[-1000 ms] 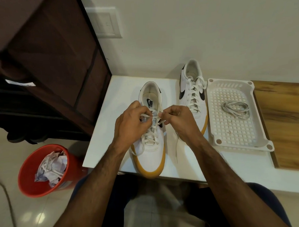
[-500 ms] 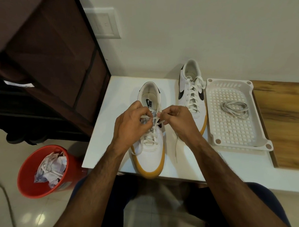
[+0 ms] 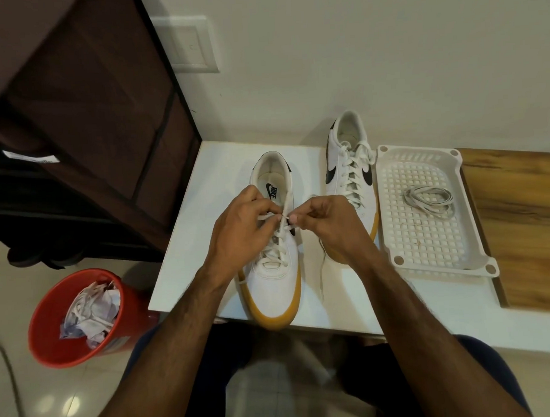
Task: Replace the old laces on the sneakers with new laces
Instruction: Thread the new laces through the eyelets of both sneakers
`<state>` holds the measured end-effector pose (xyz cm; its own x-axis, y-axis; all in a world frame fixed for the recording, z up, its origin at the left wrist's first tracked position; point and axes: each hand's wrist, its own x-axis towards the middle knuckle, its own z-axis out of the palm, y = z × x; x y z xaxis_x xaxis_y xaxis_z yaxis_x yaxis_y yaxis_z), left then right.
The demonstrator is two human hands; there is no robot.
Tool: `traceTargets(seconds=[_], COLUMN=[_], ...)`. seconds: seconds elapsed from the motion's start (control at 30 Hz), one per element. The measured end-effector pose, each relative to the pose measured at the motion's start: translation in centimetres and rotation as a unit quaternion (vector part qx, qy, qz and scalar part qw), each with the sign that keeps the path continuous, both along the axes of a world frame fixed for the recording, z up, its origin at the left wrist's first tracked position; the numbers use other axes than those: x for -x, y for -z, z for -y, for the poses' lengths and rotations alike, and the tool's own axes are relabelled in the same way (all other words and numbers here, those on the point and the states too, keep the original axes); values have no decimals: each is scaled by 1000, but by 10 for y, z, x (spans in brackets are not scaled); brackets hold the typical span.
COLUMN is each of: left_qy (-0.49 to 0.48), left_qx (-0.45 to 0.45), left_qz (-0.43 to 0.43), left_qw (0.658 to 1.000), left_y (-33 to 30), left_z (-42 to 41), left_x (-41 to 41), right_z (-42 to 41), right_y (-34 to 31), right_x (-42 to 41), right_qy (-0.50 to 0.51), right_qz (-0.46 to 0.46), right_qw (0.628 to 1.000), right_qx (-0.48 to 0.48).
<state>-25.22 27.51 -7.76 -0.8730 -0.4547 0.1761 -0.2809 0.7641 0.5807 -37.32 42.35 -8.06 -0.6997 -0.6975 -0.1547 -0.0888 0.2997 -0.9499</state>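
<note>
My left hand (image 3: 241,232) and right hand (image 3: 327,220) meet over the near sneaker (image 3: 274,262), which sits toe toward me on the white surface (image 3: 204,211). Both hands have their fingers curled, each pinching the white lace (image 3: 285,218) at the upper eyelets, fingertips almost touching above the tongue. The lace already crosses the lower eyelets down to the toe, and one loose end (image 3: 322,269) trails off the sneaker's right side onto the surface toward me.

The second sneaker (image 3: 349,173) stands just beyond my right hand, nearer the wall, fully laced, its heel toward the wall. Just to its right lies a white perforated tray (image 3: 426,233) with a coiled grey-white lace (image 3: 429,200) inside. The tray's right edge sits beside a wooden board (image 3: 526,216).

On the floor to my left stands a red bin (image 3: 52,338) holding crumpled paper (image 3: 92,314). A dark brown cabinet (image 3: 99,105) rises behind it, against the left edge of the surface.
</note>
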Motion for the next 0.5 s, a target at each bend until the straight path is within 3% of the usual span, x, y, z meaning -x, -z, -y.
traceTargets(seconds=[0.13, 0.27, 0.33, 0.4, 0.5], left_qy=[18, 2, -12, -9, 11], left_qx=[-17, 44, 19, -16, -53], left_qz=[-16, -1, 2, 4, 18], left_qw=[1000, 999, 1000, 1000, 998], left_y=[0, 1, -1, -1, 3], left_z=[1, 3, 1, 2, 7], left_x=[-1, -2, 0, 0, -2], right_z=[3, 2, 0, -2, -8], right_y=[-5, -6, -4, -6, -16], right_x=[-6, -5, -2, 4, 14], right_qy=[-9, 10, 42, 90, 153], right_qz=[-57, -83, -26, 90, 282], right_qw=[998, 995, 998, 989, 907], right_qx=[-29, -55, -30, 74, 273])
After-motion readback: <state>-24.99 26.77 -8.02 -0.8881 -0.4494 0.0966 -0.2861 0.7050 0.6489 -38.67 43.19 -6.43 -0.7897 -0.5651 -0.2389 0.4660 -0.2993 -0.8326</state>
